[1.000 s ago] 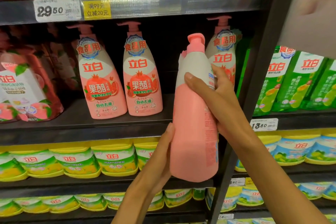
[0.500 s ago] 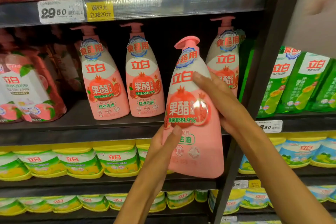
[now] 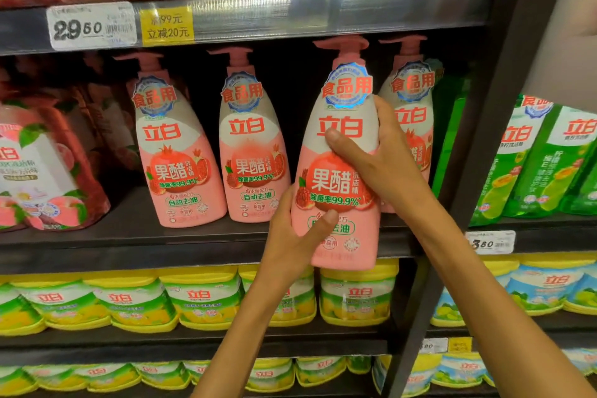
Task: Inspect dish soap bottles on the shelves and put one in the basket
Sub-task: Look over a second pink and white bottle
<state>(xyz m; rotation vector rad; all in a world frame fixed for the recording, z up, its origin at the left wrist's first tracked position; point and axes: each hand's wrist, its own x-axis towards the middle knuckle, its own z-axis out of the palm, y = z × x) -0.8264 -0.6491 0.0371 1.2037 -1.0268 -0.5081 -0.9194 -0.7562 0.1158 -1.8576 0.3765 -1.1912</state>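
Two hands on one item: you hold the pink dish soap bottle (image 3: 339, 171) in front of the middle shelf (image 3: 129, 236), at the gap between the shelved pink bottles. Change noted: a second ago it showed you its plain side edge-on; half a second ago it had turned label-forward with a lean; now the front label faces you squarely and the bottle has risen closer to the shelf row. Reading: inspection of the front panel looks under way or nearly done, and the placing step has not begun; no basket is in view. Orientation: long axis close to vertical, pump head (image 3: 340, 43) at top just under the upper shelf rail (image 3: 290, 6), base low, hanging over the shelf lip above the yellow tubs (image 3: 200, 297). Grip: your right hand (image 3: 384, 158) wraps the upper body from the right, thumb across the white band; your left hand (image 3: 297, 236) cups the lower left side, thumb pressed on the label. Neighbours: two matching bottles (image 3: 252, 152) stand left, one (image 3: 413, 113) behind right.
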